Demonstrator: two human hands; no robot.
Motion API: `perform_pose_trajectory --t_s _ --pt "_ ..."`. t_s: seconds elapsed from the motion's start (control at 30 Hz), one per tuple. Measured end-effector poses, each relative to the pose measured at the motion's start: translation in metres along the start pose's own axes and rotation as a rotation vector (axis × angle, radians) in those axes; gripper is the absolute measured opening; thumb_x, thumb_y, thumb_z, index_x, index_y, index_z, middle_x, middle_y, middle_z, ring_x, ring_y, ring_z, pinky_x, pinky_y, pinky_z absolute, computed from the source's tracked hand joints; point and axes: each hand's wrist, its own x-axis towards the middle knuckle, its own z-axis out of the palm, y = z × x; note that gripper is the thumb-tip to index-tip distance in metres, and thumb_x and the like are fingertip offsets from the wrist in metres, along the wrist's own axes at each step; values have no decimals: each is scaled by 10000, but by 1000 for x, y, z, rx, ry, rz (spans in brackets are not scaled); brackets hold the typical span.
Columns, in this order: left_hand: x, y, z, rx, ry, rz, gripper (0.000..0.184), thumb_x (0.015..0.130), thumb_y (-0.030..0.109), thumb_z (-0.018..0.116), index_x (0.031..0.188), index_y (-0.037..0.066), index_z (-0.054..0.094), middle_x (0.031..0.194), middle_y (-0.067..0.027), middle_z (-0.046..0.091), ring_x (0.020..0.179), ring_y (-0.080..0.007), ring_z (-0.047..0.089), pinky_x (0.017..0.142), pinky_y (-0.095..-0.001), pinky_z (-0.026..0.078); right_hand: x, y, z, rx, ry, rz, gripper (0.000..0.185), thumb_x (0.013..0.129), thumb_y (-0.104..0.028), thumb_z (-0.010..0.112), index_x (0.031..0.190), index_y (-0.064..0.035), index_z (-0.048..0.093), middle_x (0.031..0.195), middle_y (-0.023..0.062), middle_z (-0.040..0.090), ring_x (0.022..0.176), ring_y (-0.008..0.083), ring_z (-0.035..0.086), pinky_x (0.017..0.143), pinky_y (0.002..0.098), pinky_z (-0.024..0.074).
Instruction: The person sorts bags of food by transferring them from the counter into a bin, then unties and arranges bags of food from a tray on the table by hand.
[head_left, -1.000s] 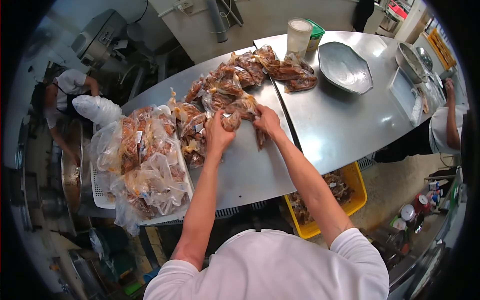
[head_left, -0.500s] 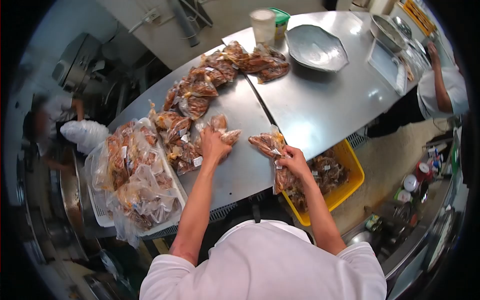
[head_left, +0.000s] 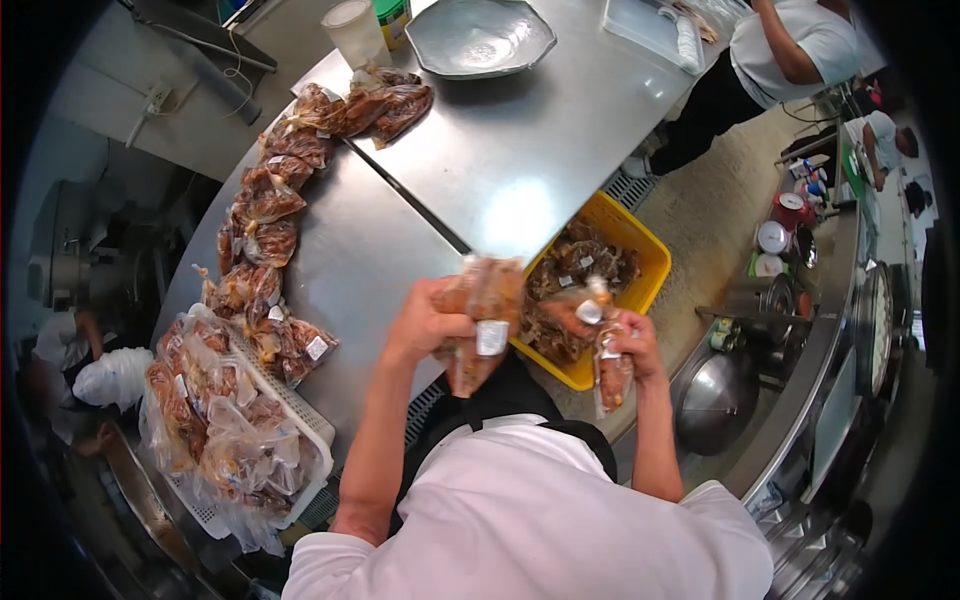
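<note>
With clock directions read from the middle of the view, the left hand [head_left: 425, 325] has just been raised from the steel table [head_left: 350, 235], and a labelled bag [head_left: 473, 367] of browned food is grasped in it at the centre; between 3 and 4 o'clock, other bagged pieces [head_left: 612, 375] are gripped by the right hand [head_left: 635, 345], which has been carried past the table's edge to the yellow crate [head_left: 657, 272]. Both loads have thus been brought away from the row, with neither released

On the surface, a heaped white basket [head_left: 322, 452] is seen at 8, a curved row of bags [head_left: 268, 195] at 10, a white tub [head_left: 355, 38] at 11 and a grey tray [head_left: 480, 38] at 12

In the room, a blurred co-worker [head_left: 62, 340] is seen near 9, another person [head_left: 790, 50] between 1 and 2, and a domed steel lid [head_left: 715, 397] towards 4
</note>
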Motion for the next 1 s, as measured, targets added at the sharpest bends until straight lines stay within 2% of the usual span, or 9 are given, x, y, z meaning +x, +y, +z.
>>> perform_pose_trajectory --t_s 0.2,0.27,0.3,0.43,0.6,0.7,0.8,0.87,1.0 --pt "98 -40 91 258 -228 40 551 615 228 825 1094 20 650 994 -90 677 907 -194 645 855 -348 537 29 -9 -57 -52 361 -161 280 730 -140 818 873 -95 582 877 15 626 797 118 593 738 279 483" --pt "112 -57 107 781 49 562 671 679 397 879 1197 82 592 1235 -162 579 1095 -228 590 871 -389 528 46 14 -76 -374 419 -199 363 764 -180 821 1031 -77 597 1015 53 637 892 148 614 788 299 500" --pt "113 -57 100 806 51 563 737 672 425 898 1257 133 559 1335 -187 480 1195 -299 531 926 -431 510 53 20 -82 -696 488 -233 472 799 -220 823 1189 -60 613 1153 91 649 988 179 635 839 319 517" --pt "134 -31 -2 671 374 468 704 642 283 910 1237 94 586 1297 -160 540 1198 -375 538 1041 -449 453 48 34 -76 -918 450 -238 625 828 -233 812 1375 -84 551 1364 100 574 1130 224 610 925 352 514" --pt "207 48 -154 1014 652 424 852 615 222 904 1379 131 537 1427 -171 473 1311 -409 447 1086 -493 412 68 41 8 -514 246 -242 561 826 0 750 1352 -94 579 1305 51 620 1017 136 647 746 257 574" --pt "247 80 -168 1252 695 242 958 572 256 933 1424 360 506 1585 -129 279 1406 -501 276 1074 -715 320 82 -6 102 -564 42 -289 555 810 15 737 1336 -89 592 1326 67 606 1025 176 674 746 277 583" --pt "266 69 -181 1396 638 -3 792 611 343 905 1334 335 583 1507 -119 379 1366 -490 330 1074 -665 372 110 -42 160 -733 -168 -383 613 779 -77 778 1358 -131 583 1429 122 521 1163 275 625 829 354 574" --pt "268 44 -170 1463 607 95 669 636 359 879 1253 292 627 1443 -115 446 1340 -480 366 1032 -636 429 143 -56 184 -760 -227 -426 672 772 -130 802 1394 -146 549 1498 167 441 1264 335 550 920 411 539" --pt "234 54 -133 1265 330 113 710 639 409 841 1285 232 606 1447 -202 448 1222 -504 507 1021 -532 485 253 -38 232 -837 59 -628 934 682 -393 885 1488 -207 451 1597 285 215 1439 479 301 1121 545 363"
